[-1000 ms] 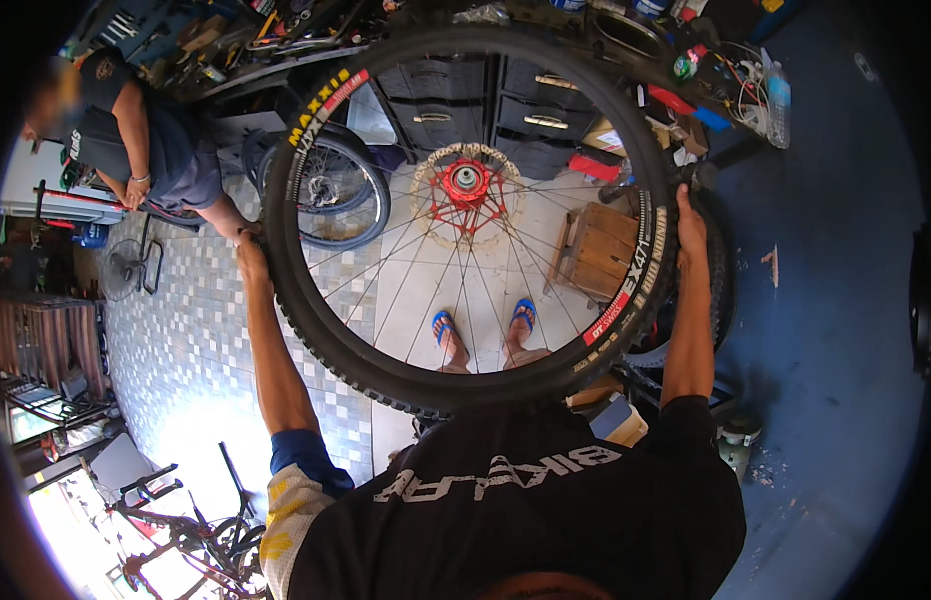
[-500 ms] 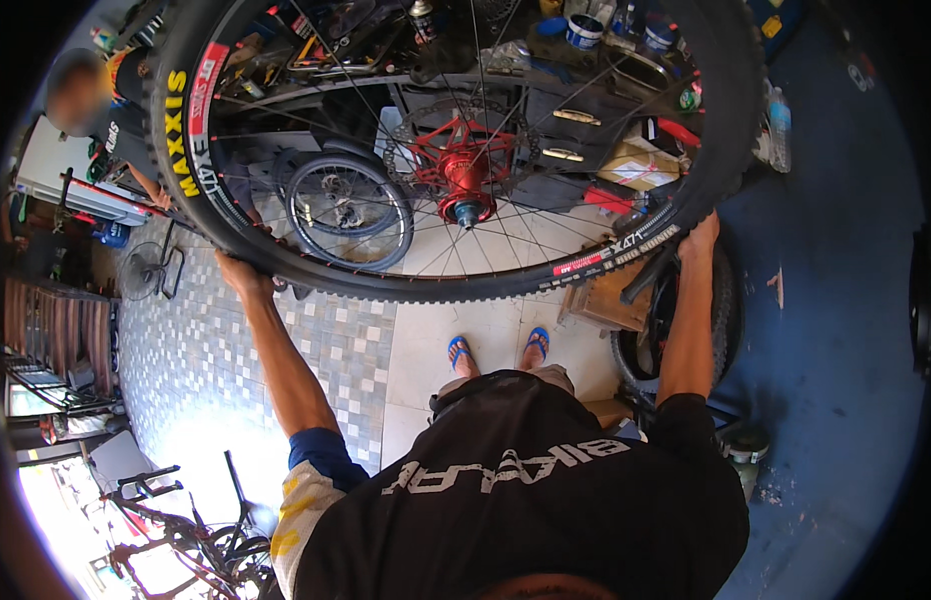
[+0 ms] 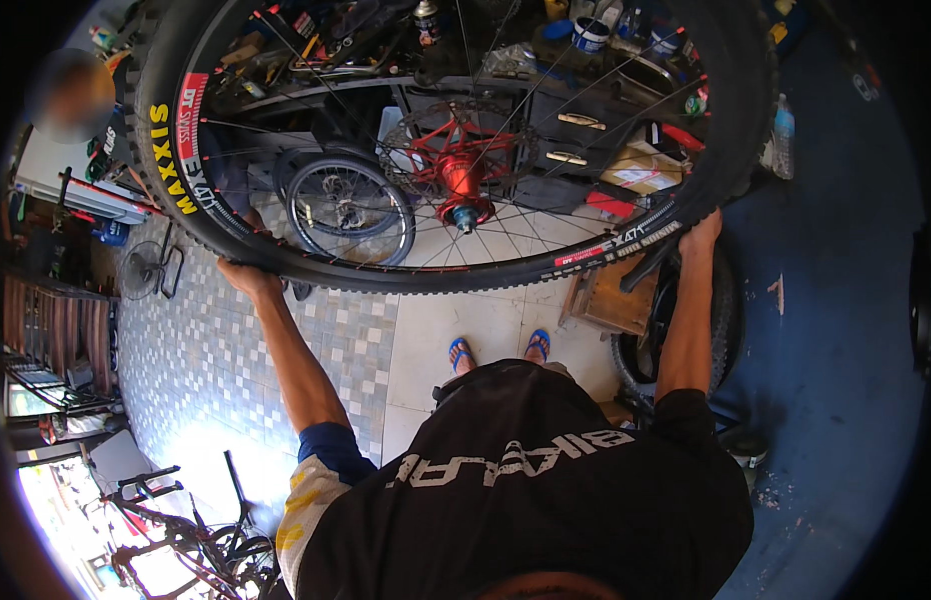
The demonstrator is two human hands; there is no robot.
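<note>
Head view: the left hand (image 3: 252, 278) and the right hand (image 3: 700, 234) hold a wheel (image 3: 462, 172) out in front of the person, one at each side of its near edge. It appears tilted, and its far edge is out of view, so I cannot tell whether that end touches anything. The red hub (image 3: 466, 190) sits in the middle, well apart from both hands. The left fingers seem to curl around the tyre (image 3: 416, 284), with their tips hidden under it; the right fingers close on the opposite side, tips hidden too, so I cannot tell how hard either set presses.

The step in hand looks like carrying or turning the wheel with a two-handed grip. From this pose, a next move would call for both palms to stay on the tyre and both arms to move together, keeping the wheel steady and off the spokes.

A cluttered bench (image 3: 321, 82) stands at the far side, seen through the spokes. Smaller wheels (image 3: 351, 212) stand at far left; a wooden stool (image 3: 622, 296) and another tyre (image 3: 727, 318) are at right, just beyond the right forearm.
</note>
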